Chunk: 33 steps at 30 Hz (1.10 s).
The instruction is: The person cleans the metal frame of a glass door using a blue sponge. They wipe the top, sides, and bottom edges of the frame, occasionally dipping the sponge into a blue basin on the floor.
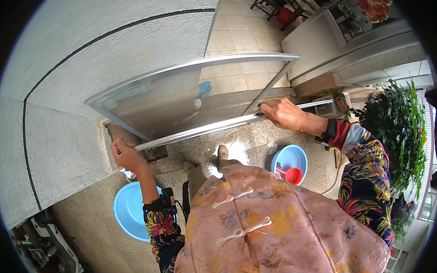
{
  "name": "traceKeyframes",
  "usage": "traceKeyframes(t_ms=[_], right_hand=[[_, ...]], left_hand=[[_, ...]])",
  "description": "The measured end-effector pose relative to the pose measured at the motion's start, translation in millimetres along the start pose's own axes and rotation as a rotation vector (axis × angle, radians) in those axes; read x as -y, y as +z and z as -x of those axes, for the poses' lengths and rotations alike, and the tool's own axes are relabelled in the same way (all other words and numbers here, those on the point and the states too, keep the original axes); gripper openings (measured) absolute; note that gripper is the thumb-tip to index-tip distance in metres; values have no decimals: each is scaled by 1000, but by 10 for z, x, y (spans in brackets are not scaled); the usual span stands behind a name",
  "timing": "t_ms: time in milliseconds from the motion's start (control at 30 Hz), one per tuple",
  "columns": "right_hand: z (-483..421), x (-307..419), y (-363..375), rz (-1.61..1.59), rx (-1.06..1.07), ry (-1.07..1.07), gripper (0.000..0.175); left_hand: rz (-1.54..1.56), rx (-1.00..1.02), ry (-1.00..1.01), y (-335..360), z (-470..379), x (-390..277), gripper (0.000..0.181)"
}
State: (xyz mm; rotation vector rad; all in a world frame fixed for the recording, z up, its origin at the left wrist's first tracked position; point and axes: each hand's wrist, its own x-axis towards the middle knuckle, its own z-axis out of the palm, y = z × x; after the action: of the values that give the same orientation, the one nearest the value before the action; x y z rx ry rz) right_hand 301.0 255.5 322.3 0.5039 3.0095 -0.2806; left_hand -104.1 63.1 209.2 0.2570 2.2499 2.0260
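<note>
A window screen with a metal frame [196, 131] and see-through mesh stands in front of me, its near rail crossing the view. My left hand [127, 156] grips the near rail at its left end. Farther right, my right hand [282, 114] is closed on the same rail. Through the mesh a blue and white object [204, 90] shows, its kind unclear. Below my left forearm sits a light blue plastic basin [128, 213]. A smaller blue basin [303, 158] below my right hand holds a red plastic dipper [293, 175].
A textured white wall [65, 139] rises at the left. A floor drain grate [157, 153] lies near the screen's left end, on wet flooring. Leafy potted plants [397, 136] stand at the right. A hose [335, 180] runs beside the smaller basin. A scooter [57, 246] is at bottom left.
</note>
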Motion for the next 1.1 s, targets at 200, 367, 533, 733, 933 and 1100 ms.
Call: traceKeyframes(t_ms=[200,367,533,733,933,1100], right_hand=[[-747,652,77,-97,-68,-118,21],[-1327,1032,284,-152,-199,-252,20],[-801,453,134,-165,-133,-182,20],[-450,-249,312,-21,-65,53,18],[-797,-537,855,106,-320,182,11],[-1036,-567,1116,95,-496,314,12]], left_hand=[[37,49,16,8,137,-162,29],[21,99,61,-52,124,19,33],[-165,192,-5,110,82,89,33],[-127,247,139,417,-259,301,37],[-110,366,139,1065,-724,999,34],[-226,473,372,1366,-556,909,34]])
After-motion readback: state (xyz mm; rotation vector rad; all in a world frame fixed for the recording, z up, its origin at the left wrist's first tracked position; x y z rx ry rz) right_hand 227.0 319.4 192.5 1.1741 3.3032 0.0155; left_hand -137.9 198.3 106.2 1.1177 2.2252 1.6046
